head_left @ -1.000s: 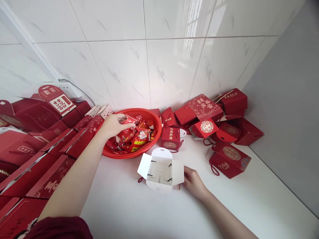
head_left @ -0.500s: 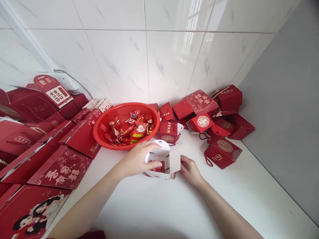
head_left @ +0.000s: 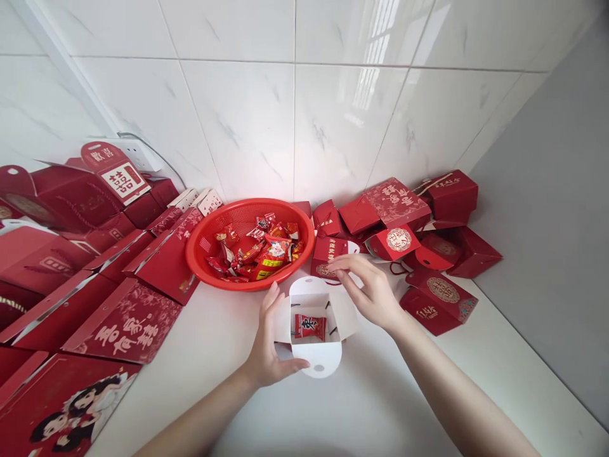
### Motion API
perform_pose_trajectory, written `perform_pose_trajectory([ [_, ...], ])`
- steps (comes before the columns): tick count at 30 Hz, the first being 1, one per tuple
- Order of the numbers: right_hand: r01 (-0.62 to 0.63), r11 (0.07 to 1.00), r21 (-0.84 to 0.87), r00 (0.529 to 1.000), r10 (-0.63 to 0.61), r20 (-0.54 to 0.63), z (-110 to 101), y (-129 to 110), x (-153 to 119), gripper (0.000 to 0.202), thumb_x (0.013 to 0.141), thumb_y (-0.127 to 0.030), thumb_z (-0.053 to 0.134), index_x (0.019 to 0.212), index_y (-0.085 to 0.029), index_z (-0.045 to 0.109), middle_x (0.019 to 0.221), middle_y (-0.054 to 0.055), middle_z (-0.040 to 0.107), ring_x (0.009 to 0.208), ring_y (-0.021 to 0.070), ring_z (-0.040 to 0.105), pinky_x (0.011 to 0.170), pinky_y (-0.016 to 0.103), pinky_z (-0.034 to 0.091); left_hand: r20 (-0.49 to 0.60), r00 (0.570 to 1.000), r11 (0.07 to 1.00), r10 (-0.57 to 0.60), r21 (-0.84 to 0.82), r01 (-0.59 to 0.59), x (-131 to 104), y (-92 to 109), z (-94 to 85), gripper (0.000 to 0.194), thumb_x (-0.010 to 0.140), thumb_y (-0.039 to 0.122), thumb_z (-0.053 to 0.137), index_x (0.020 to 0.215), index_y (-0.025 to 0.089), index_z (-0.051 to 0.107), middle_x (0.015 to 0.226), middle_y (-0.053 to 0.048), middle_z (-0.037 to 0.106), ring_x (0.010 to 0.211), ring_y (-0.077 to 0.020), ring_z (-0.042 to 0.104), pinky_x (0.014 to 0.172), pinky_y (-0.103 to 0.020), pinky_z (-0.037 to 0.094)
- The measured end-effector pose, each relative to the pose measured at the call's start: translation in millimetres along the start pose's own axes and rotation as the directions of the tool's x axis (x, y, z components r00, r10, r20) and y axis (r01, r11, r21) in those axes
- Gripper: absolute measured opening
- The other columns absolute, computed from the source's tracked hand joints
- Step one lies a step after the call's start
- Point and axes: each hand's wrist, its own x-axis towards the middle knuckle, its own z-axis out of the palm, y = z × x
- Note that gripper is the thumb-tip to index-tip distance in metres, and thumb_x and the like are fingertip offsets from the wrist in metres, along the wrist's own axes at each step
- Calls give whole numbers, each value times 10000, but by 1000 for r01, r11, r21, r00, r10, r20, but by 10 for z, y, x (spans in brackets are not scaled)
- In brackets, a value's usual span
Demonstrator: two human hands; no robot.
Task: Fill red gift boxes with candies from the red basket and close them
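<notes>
A red packet (head_left: 311, 326) lies inside the open box (head_left: 328, 357), between two hands

The left hand (head_left: 266, 346) is clasped round the box's left side, thumb over the near flap, while the right hand (head_left: 375, 295) is raised by the right flap, thumb and fingers loosely apart; whether it touches the flap cannot be told. Its fingers partly cover a small red box (head_left: 326, 251) standing just behind. Beyond the left hand sits a red basket (head_left: 228, 282) of wrapped sweets (head_left: 271, 257), crowding the stacked red boxes (head_left: 133, 317) on the left. More boxes (head_left: 394, 203) are heaped to the right against the tiled wall (head_left: 238, 114), and a power socket (head_left: 137, 154) shows behind the left stack
</notes>
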Motion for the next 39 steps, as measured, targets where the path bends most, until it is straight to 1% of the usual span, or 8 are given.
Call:
perform_pose_trajectory([
  [5,110,987,-121,944,-65,324,181,3,704,335,972,-133,350,1106,-181,652,1244,99,626,1155,225,584,994,375,448,28,994,971,-107,-212,111,-50,-112,59,1257,605,606,823,1553,295,59,1626,-149,72,1489,-402,142,1206,-572,190],
  [12,131,973,-191,514,98,852,812,199,1438,249,784,-70,529,704,-156,748,726,54,737,718,220,660,753,317,492,184,960,863,-210,-426,270,-38,-221,26,1376,538,520,896,1555,334,-11,1628,-160,56,1494,-410,106,1193,-582,182],
  [16,138,979,-149,392,84,916,1123,288,1503,268,707,-21,583,749,-198,779,811,20,776,753,206,682,766,289,515,309,923,704,-228,-602,375,-1,-241,46,1459,531,500,906,1532,367,-147,1630,-170,40,1490,-385,160,1174,-567,228],
  [19,134,984,-117,448,45,893,1207,358,1491,501,734,-12,536,1128,-248,735,1234,-1,701,1100,214,658,947,279,490,361,909,634,-208,-658,406,25,-213,44,1476,553,457,910,1520,354,-201,1609,-193,150,1468,-387,238,1166,-569,235],
  [23,115,985,-129,621,30,783,1262,458,1495,715,821,1,396,1516,-162,350,1605,43,280,1468,199,289,1187,334,275,393,890,595,-230,-668,448,38,-173,21,1516,553,424,917,1494,343,-268,1580,-217,235,1415,-402,349,1158,-587,229],
  [30,133,979,-152,669,25,743,1388,497,1518,637,839,-8,414,1463,-138,425,1537,65,422,1400,168,413,1158,281,323,425,879,592,-217,-658,465,49,-188,40,1528,577,383,913,1463,335,-331,1497,-201,399,1366,-375,434,1118,-570,325],
  [33,139,968,-211,676,63,734,1452,464,1472,606,843,-18,463,1430,-169,467,1456,71,526,1314,187,513,1112,304,384,374,889,718,-265,-539,441,39,-229,63,1436,563,319,919,1540,355,-133,1531,-166,340,1386,-370,401,1134,-531,332],
  [39,1,859,-512,813,298,501,1490,520,1460,385,955,-199,554,1337,-164,521,1406,156,504,1267,317,511,1038,554,419,330,923,837,-200,-432,336,58,-244,59,1138,535,263,909,1490,286,291,1489,-145,377,1363,-374,409,1122,-474,375],
])
